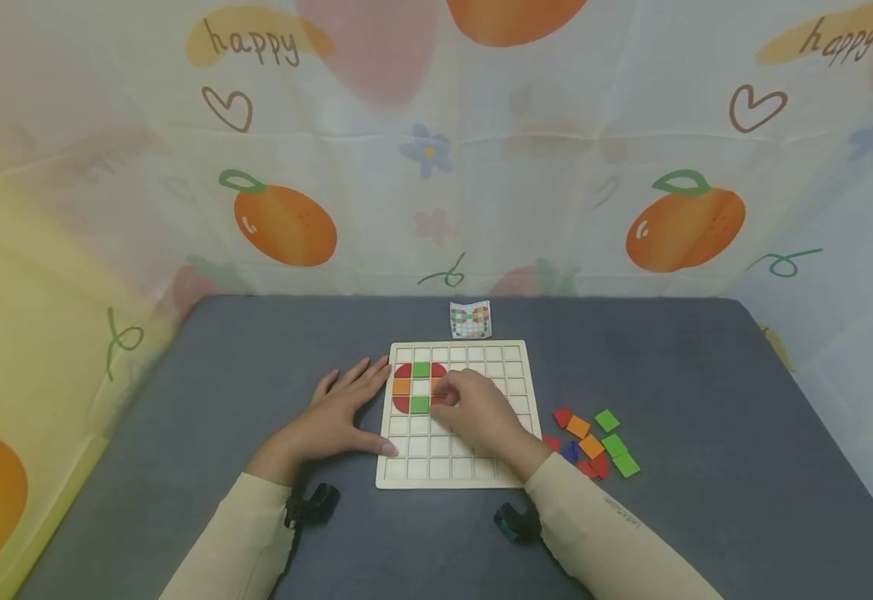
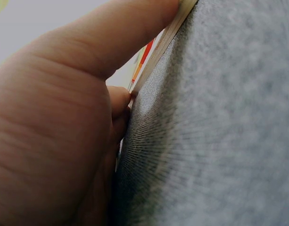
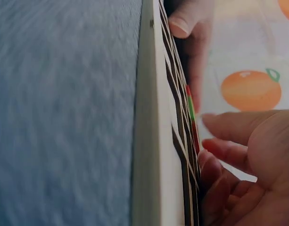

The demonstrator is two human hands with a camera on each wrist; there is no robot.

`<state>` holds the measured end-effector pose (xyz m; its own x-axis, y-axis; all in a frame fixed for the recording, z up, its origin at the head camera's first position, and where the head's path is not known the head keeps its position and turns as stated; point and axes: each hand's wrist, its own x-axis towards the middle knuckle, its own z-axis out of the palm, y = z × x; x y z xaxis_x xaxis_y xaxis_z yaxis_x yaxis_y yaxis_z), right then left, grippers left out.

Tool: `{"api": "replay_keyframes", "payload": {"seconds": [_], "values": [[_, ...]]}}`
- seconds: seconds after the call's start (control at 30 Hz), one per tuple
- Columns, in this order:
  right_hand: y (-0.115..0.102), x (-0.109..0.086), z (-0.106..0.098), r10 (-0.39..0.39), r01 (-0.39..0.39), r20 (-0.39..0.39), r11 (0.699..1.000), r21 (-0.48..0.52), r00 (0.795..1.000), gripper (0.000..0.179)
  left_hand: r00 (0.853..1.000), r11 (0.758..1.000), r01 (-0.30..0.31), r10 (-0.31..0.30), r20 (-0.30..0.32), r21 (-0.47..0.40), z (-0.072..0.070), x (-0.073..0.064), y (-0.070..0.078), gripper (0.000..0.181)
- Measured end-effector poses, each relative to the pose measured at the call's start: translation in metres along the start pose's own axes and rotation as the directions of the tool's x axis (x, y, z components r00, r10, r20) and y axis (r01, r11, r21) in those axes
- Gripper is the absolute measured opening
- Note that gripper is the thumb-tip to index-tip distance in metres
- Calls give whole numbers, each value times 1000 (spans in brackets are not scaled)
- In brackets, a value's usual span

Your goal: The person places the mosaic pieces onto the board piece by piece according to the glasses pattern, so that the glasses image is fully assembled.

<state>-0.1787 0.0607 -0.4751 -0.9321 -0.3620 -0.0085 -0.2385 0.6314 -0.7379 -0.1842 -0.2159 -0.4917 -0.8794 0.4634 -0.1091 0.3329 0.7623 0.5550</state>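
A pale wooden grid board (image 1: 444, 467) lies on the table. Red rounded corner tiles (image 1: 402, 405), green squares (image 1: 421, 369) and orange squares (image 1: 401, 387) form a ring in its upper left cells. My left hand (image 1: 341, 419) is spread along the board's left side, fingertips at the edge and thumb on the lower left border. My right hand (image 1: 479, 410) reaches over the board with bent fingers. Its thumb and index finger hold a red rounded tile (image 1: 437, 402) from either side at the ring's lower right corner, partly covering it and the orange tile above.
Right of the board lie loose tiles: green squares (image 1: 616, 446), orange squares (image 1: 577, 427), red pieces (image 1: 599, 467) and a dark blue one (image 1: 570, 452), some partly behind the right forearm. A small printed pattern card (image 1: 470, 320) sits behind the board, near the patterned curtain (image 1: 526, 208).
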Motion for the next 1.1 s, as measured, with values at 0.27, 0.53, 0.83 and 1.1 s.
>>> {"api": "replay_keyframes", "payload": {"seconds": [0.27,0.53,0.83,1.1], "values": [[-4,-1,1,19,-19,1,997,-76,1000,14,1000,1000,-7,7,2,-3,-1,0,2,131],[1,-1,0,8,-9,11,999,40,1000,14,1000,1000,-5,5,-2,-1,-1,-1,2,131],[5,-11,-15,3,-13,38,963,268,999,28,1000,1000,5,-5,7,14,1,0,1,133],[11,-29,-41,-52,33,39,921,388,998,40,1000,1000,5,-5,3,10,0,0,1,133]]}}
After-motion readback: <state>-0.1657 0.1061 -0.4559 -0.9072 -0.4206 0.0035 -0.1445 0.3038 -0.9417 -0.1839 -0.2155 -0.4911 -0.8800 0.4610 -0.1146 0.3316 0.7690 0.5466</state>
